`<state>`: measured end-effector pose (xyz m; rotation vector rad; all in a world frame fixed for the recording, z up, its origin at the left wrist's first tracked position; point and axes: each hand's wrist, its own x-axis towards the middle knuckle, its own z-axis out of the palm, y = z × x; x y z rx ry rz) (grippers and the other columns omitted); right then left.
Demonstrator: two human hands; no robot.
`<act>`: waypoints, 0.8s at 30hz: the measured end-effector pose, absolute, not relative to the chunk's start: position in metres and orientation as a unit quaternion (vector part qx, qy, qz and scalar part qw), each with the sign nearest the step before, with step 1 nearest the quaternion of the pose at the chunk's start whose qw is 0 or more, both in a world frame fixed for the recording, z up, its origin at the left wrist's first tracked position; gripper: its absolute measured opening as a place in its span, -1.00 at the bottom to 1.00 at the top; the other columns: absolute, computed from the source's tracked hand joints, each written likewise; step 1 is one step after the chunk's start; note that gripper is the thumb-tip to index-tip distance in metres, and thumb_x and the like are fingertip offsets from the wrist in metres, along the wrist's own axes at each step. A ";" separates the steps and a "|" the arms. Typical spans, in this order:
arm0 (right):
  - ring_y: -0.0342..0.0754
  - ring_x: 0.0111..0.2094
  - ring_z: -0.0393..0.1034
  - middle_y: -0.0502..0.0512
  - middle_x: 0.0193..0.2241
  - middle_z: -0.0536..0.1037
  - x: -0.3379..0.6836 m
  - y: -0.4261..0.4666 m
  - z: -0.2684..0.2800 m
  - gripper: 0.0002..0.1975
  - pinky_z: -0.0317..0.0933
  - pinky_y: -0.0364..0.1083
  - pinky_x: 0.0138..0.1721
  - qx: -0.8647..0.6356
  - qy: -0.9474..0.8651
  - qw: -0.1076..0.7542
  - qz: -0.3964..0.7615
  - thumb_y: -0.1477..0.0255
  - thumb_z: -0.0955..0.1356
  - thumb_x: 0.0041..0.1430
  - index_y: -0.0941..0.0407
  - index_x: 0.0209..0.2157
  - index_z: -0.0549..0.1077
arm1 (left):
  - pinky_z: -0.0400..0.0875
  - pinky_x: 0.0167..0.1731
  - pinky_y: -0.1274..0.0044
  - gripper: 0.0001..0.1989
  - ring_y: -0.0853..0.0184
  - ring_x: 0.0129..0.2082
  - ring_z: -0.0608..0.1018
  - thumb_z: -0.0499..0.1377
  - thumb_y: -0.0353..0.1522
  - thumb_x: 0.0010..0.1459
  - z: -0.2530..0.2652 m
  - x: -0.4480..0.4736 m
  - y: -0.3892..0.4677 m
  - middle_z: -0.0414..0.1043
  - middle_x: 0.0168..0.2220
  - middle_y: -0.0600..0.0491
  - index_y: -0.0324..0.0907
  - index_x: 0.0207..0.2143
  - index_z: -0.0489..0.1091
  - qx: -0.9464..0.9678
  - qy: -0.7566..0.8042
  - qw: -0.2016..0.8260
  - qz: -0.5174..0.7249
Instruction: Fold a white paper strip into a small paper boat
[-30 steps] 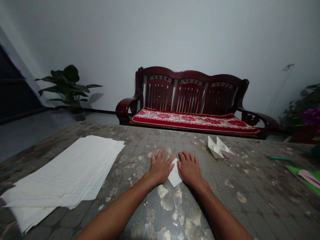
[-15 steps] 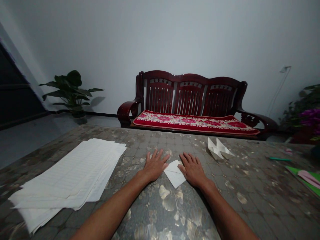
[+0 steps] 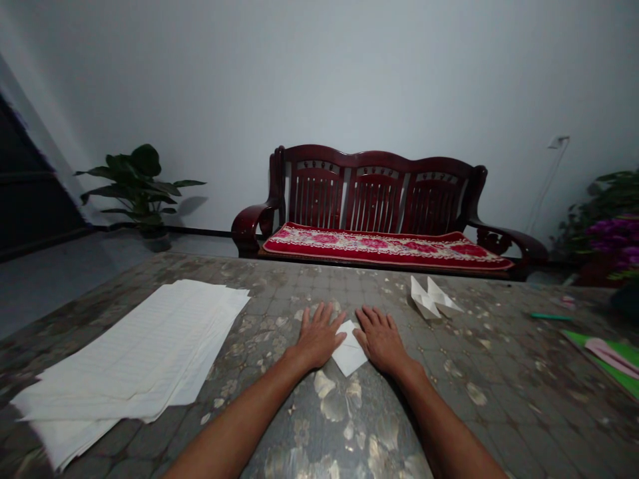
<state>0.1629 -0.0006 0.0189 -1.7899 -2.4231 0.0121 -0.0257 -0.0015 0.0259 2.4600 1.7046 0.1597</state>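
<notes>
A small folded square of white paper [image 3: 349, 356] lies on the patterned tabletop [image 3: 304, 426] with one corner pointing at me. My left hand [image 3: 319, 338] rests flat with spread fingers, its thumb on the paper's left corner. On the other side, my right hand [image 3: 383, 339] lies palm down, fingers stretched out, its thumb over the right edge of the paper. Creases cross the paper between the two thumbs. Beyond my right hand stands a folded white paper shape [image 3: 433, 299] with pointed tips standing up.
A stack of printed paper sheets [image 3: 144, 346] covers the table's left side. To the right lie a green pen [image 3: 550, 317] and a green sheet [image 3: 582, 342] with a pink strip [image 3: 612, 356] on it. A wooden bench [image 3: 374, 199] stands behind the table, a potted plant [image 3: 144, 186] at its left.
My left hand has slid a little to the right, its thumb now further over the folded paper. The right hand stays nearly where it was. The view has shifted slightly.
</notes>
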 end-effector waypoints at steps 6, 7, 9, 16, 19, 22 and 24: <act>0.20 0.35 -0.01 0.24 0.34 0.17 0.161 -0.008 0.028 -0.48 -0.17 0.27 0.31 -0.593 -0.802 0.067 0.013 0.32 0.15 0.40 0.16 0.32 0.19 | -0.12 0.30 -0.02 -0.49 0.02 0.41 0.01 -0.04 -0.22 0.38 0.036 -0.034 -0.005 -0.05 0.42 -0.11 0.01 0.35 0.10 0.820 0.566 0.075 0.040; 0.19 0.35 0.00 0.25 0.34 0.18 0.159 -0.010 0.030 -0.48 -0.16 0.27 0.31 -0.594 -0.801 0.070 0.014 0.34 0.14 0.40 0.17 0.32 0.18 | -0.13 0.30 -0.02 -0.49 0.02 0.41 0.00 -0.04 -0.22 0.38 0.036 -0.034 -0.006 -0.06 0.42 -0.12 0.01 0.35 0.10 0.819 0.567 0.076 0.036; 0.16 0.36 -0.01 0.27 0.33 0.20 0.153 -0.015 0.032 -0.48 -0.17 0.25 0.32 -0.589 -0.804 0.081 0.012 0.36 0.13 0.40 0.19 0.33 0.17 | -0.14 0.30 -0.03 -0.48 0.01 0.41 -0.02 -0.04 -0.22 0.38 0.036 -0.033 -0.006 -0.08 0.42 -0.12 0.00 0.35 0.09 0.820 0.567 0.077 0.033; 0.24 0.39 -0.13 0.27 0.37 0.10 0.128 -0.025 0.024 -0.41 -0.26 0.27 0.34 -0.592 -0.802 0.073 0.003 0.22 0.10 0.43 0.24 0.36 0.11 | -0.13 0.29 -0.05 -0.48 0.00 0.41 0.00 -0.02 -0.22 0.38 0.035 -0.032 -0.004 -0.06 0.42 -0.10 0.05 0.36 0.07 0.816 0.572 0.075 0.038; 0.25 0.39 -0.15 0.23 0.38 0.06 0.129 -0.024 0.022 -0.39 -0.26 0.28 0.33 -0.597 -0.800 0.057 0.015 0.21 0.10 0.42 0.21 0.37 0.08 | -0.14 0.29 -0.03 -0.49 0.00 0.41 0.00 -0.04 -0.22 0.39 0.036 -0.033 -0.005 -0.06 0.42 -0.12 0.04 0.36 0.08 0.816 0.571 0.075 0.037; 0.25 0.40 -0.16 0.23 0.39 0.03 0.136 -0.023 0.023 -0.40 -0.24 0.26 0.34 -0.603 -0.796 0.045 0.025 0.25 0.11 0.41 0.20 0.37 0.07 | -0.15 0.30 -0.02 -0.49 0.00 0.41 -0.01 -0.05 -0.21 0.39 0.035 -0.034 -0.005 -0.08 0.42 -0.14 0.02 0.35 0.09 0.818 0.568 0.077 0.040; 0.23 0.40 -0.18 0.22 0.39 0.02 0.141 -0.022 0.024 -0.41 -0.25 0.26 0.34 -0.603 -0.796 0.043 0.027 0.26 0.12 0.40 0.19 0.37 0.08 | -0.16 0.30 -0.03 -0.49 0.00 0.41 -0.02 -0.04 -0.20 0.40 0.033 -0.035 -0.004 -0.09 0.42 -0.14 0.02 0.36 0.08 0.821 0.565 0.077 0.039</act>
